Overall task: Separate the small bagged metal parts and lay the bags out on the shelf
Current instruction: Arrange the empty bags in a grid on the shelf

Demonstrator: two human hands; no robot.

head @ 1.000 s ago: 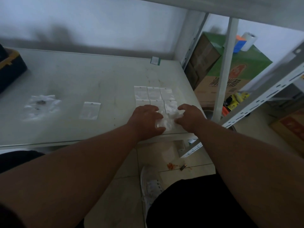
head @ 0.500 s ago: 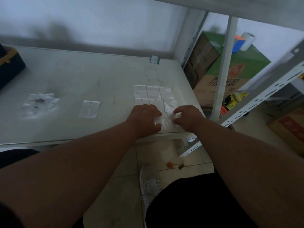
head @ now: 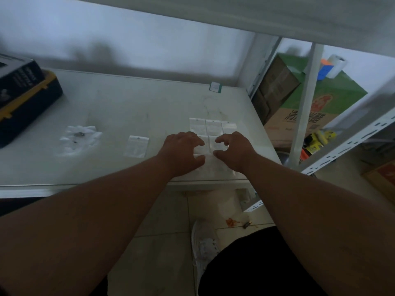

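Note:
Small clear bags [head: 212,126] lie in a tidy grid at the front right of the white shelf [head: 128,107]. My left hand [head: 181,152] and my right hand [head: 235,152] hover side by side over the grid's nearer rows, fingers arched and spread, tips touching the bags. A flat bag [head: 208,146] shows in the gap between them, and more bags [head: 213,168] lie by the front edge. One single bag [head: 136,146] lies apart to the left. Farther left sits a loose heap of bags with metal parts [head: 79,138].
A dark case with yellow latches [head: 27,103] carries a black box [head: 17,71] at the far left. A small green-edged card [head: 215,86] lies at the back. A white upright post [head: 305,103] and cardboard boxes [head: 310,107] stand to the right.
A second ago both hands held a crumpled bunch of bags at the front edge. Now the bags lie flat and the fingers have spread over them, a little farther in.

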